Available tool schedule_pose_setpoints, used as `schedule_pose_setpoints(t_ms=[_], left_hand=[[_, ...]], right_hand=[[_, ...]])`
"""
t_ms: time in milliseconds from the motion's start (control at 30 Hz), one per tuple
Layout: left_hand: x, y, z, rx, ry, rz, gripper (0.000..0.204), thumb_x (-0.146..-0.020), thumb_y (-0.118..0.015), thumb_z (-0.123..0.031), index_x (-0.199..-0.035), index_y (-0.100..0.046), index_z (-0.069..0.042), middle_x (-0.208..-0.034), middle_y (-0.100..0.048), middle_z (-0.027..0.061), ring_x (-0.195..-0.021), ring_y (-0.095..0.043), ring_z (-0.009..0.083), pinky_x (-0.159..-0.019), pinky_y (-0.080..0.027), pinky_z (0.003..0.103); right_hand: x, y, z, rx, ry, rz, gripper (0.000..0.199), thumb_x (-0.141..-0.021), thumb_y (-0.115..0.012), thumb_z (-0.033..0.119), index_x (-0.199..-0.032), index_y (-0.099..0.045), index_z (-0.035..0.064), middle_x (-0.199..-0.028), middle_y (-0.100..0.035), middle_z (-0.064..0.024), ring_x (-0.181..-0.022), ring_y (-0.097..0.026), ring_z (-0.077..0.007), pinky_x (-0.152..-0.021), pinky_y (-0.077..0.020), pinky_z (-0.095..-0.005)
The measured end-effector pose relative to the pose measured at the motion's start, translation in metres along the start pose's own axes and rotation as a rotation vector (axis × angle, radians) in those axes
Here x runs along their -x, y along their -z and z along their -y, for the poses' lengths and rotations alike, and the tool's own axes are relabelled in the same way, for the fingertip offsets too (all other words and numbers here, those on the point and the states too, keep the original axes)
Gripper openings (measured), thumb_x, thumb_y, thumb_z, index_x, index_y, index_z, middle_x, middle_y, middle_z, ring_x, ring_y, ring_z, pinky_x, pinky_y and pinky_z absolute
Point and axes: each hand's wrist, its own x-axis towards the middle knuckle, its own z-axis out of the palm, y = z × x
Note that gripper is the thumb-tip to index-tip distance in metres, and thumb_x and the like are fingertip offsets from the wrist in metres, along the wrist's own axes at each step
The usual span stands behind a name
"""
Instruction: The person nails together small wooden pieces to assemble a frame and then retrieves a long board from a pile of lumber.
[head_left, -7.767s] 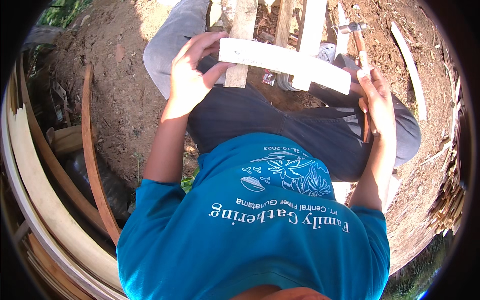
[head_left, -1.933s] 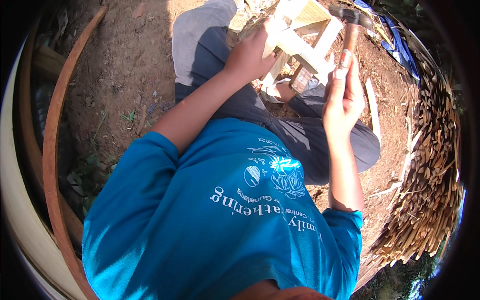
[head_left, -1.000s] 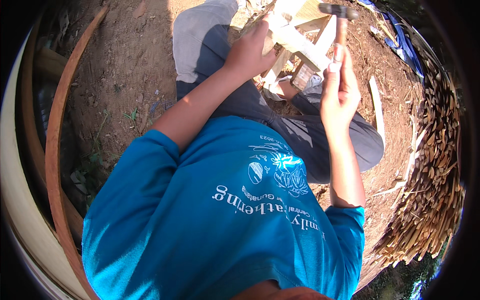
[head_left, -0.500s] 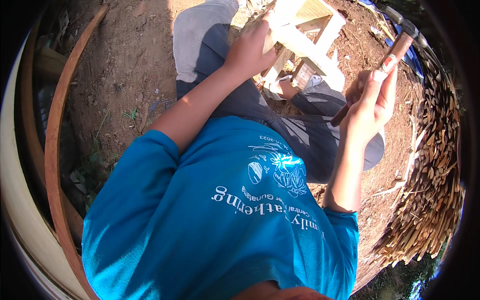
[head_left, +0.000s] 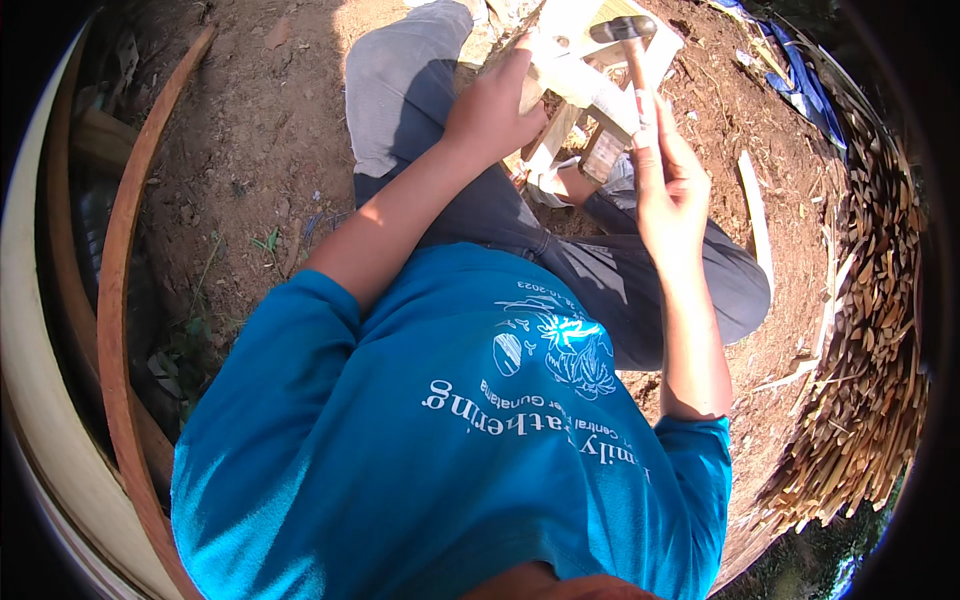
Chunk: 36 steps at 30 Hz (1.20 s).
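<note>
A hammer (head_left: 637,75) with a dark metal head and a wooden handle is gripped in my right hand (head_left: 675,190), its head over a pale wooden frame (head_left: 600,95). Whether the head touches the wood I cannot tell. The frame, made of joined bars, stands between my legs at the top of the view. My left hand (head_left: 495,110) is closed round the frame's near left side, where bright sunlight washes out the fingertips. Any nail there is too small or overexposed to make out.
Brown dirt ground (head_left: 260,120) with wood chips lies around my legs. On the right is a large stack of thin wooden sticks (head_left: 850,370), with a blue sheet (head_left: 805,90) beyond. Curved wooden strips (head_left: 120,270) stand at the left. A loose pale stick (head_left: 755,215) lies beside my right knee.
My right hand has swung the hammer leftward and inward, from out on the right to over the wooden frame. My left hand stays on the frame.
</note>
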Motion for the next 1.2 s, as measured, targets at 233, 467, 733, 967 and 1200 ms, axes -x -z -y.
schedule_pose_setpoints(t_ms=[233,467,733,967,1200], left_hand=[[0.004,-0.005,0.0,0.033,-0.028,-0.019,0.053,-0.083,-0.072,-0.024,-0.123,-0.047,-0.002,-0.102,-0.066,0.0266,-0.097,-0.065,0.0441,-0.079,-0.053,0.051],[0.003,0.002,-0.003,0.004,0.032,0.054,0.057,-0.082,-0.072,-0.024,-0.127,-0.046,0.0,-0.102,-0.066,0.0263,-0.097,-0.065,0.044,-0.079,-0.053,0.05],[0.005,0.004,-0.001,0.002,0.064,0.072,0.06,-0.082,-0.073,-0.024,-0.131,-0.046,-0.001,-0.102,-0.067,0.026,-0.097,-0.065,0.0443,-0.08,-0.054,0.05],[0.006,0.002,0.005,-0.025,0.029,0.016,0.063,-0.082,-0.072,-0.025,-0.134,-0.046,-0.002,-0.105,-0.067,0.0256,-0.098,-0.065,0.0445,-0.081,-0.053,0.05],[0.0,0.001,0.004,-0.015,0.022,0.017,0.062,-0.082,-0.073,-0.025,-0.134,-0.046,-0.003,-0.108,-0.066,0.0261,-0.101,-0.064,0.0445,-0.083,-0.053,0.05]], right_hand=[[0.003,-0.001,-0.003,0.289,0.167,-0.034,0.038,-0.102,-0.057,0.011,-0.139,-0.057,0.0011,-0.112,-0.067,-0.0105,-0.093,-0.061,-0.012,-0.083,-0.0477,-0.0255],[0.002,0.001,0.038,-0.222,-0.047,-0.24,0.044,-0.103,-0.054,0.011,-0.146,-0.048,0.0011,-0.085,-0.063,-0.0033,-0.071,-0.055,-0.0056,-0.064,-0.0464,-0.023],[-0.007,0.004,0.044,-0.325,-0.076,-0.347,0.042,-0.105,-0.053,0.012,-0.145,-0.05,0.0031,-0.083,-0.055,0.0008,-0.066,-0.045,-0.0036,-0.058,-0.0345,-0.0202],[-0.009,0.019,0.053,-0.411,-0.194,-0.291,0.043,-0.105,-0.053,0.013,-0.146,-0.049,0.0036,-0.079,-0.055,0.0025,-0.06,-0.043,0.0006,-0.051,-0.0332,-0.0163],[0.007,0.0,0.012,-0.11,-0.24,-0.019,0.042,-0.104,-0.056,0.013,-0.144,-0.052,0.0029,-0.106,-0.06,-0.0068,-0.096,-0.048,-0.013,-0.081,-0.035,-0.0274]])
